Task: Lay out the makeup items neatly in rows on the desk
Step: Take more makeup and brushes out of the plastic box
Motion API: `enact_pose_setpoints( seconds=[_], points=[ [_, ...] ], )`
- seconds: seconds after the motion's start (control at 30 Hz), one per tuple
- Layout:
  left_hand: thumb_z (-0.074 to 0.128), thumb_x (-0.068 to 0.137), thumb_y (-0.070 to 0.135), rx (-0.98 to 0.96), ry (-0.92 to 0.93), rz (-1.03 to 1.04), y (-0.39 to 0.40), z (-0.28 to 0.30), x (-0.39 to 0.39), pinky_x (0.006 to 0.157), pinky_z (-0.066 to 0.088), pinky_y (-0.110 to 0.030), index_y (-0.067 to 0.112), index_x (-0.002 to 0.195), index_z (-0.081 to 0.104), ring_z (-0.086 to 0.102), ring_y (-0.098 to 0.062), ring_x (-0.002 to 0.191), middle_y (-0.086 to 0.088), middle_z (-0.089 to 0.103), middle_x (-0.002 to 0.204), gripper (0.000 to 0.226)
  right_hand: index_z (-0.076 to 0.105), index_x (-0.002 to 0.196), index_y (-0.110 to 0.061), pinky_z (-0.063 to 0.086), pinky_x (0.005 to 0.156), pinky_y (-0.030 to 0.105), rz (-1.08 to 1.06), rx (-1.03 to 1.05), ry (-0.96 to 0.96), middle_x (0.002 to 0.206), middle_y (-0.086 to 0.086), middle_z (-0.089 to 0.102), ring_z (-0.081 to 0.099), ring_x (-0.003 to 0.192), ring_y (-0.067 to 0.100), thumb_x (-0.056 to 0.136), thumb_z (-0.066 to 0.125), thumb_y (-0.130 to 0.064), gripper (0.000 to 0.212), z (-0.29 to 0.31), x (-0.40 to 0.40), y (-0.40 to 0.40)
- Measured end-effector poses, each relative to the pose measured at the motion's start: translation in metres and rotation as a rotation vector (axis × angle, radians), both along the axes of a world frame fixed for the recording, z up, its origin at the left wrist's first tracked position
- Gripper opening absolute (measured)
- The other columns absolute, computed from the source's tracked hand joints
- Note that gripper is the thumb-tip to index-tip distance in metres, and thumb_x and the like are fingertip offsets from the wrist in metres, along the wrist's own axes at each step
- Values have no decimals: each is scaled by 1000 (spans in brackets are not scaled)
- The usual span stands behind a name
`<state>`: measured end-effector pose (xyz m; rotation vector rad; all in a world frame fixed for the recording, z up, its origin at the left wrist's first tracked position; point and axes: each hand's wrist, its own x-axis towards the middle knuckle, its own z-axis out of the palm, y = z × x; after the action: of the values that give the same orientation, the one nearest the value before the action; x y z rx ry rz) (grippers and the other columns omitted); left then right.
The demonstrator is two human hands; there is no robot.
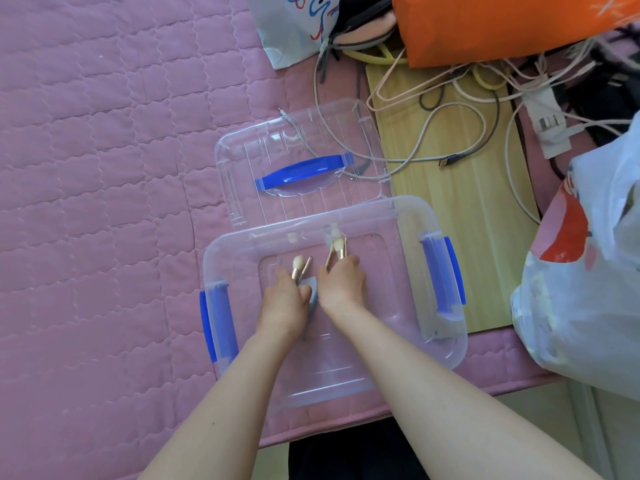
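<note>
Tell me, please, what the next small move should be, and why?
Probably lift both hands out of the clear box: the left hand and right hand each already grip small brushes, none yet laid out on the pink quilted surface.

You have one clear storage box (408, 216) with two blue side latches (445, 275), and one clear lid (242, 157) with one blue handle (304, 171). Your two hands are in view, left hand (282, 306) and right hand (343, 289). You hold four makeup brushes: two in the left (300, 266), two in the right (337, 249). One small grey item (311, 284) sits between your hands; its kind cannot be told. You have one orange bag (502, 26), two white plastic bags (588, 271), one wooden board (460, 216), one power strip (549, 116). The cables are tangled and cannot be counted.
</note>
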<state>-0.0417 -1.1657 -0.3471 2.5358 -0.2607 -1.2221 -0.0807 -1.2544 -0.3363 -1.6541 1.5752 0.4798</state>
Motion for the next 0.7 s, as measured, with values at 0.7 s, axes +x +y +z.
enact_pose_setpoints(
  seconds=[0.7],
  points=[
    [42,93,15,-71,-57,155,8,26,-7,68,40,-38,4,95,51,56,-42,93,-25,61,98,14,59,111,-4,42,75,31,191,-11,-26,117,17,61,58,109,33,90,51,-14,24,5,6,3]
  ],
)
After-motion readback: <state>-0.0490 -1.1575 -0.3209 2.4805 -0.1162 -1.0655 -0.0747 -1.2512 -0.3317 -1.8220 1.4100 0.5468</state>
